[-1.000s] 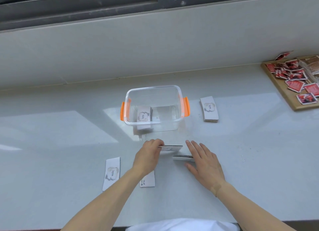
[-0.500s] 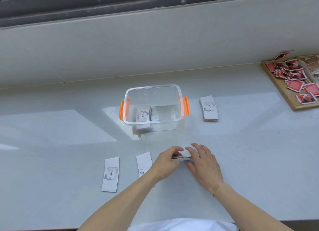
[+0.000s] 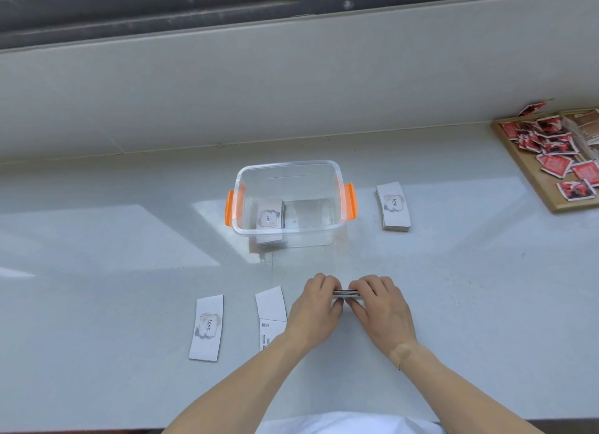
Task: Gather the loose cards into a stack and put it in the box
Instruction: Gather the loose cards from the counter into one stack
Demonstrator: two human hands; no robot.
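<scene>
On the pale counter (image 3: 113,239), just in front of the clear box: a thin stack of cards (image 3: 346,293), pinched from both ends. Left hand (image 3: 316,307) closed on its left end, right hand (image 3: 382,307) closed on its right end, fingers curled over the top edge, thumbs tucked under the near side. Only the dark striped edge of the stack visible between the knuckles; whether resting on the surface or lifted a little, impossible to tell.

Just left of the left hand, two loose cards lying flat and overlapping: a blank white card (image 3: 271,304) partly over a printed card (image 3: 268,334), the latter half hidden by the left forearm. Further left, apart from these, a single "love" card (image 3: 207,327), face up.

Beyond the hands, the clear plastic box (image 3: 288,169) with orange side latches (image 3: 350,200), lid off, a small pile of "love" cards (image 3: 269,214) inside at its left end. Right of the box, near but not touching, another neat pile (image 3: 393,206) face up.

At the far right edge, a wooden tray (image 3: 531,177) strewn with red sachets (image 3: 557,166).
</scene>
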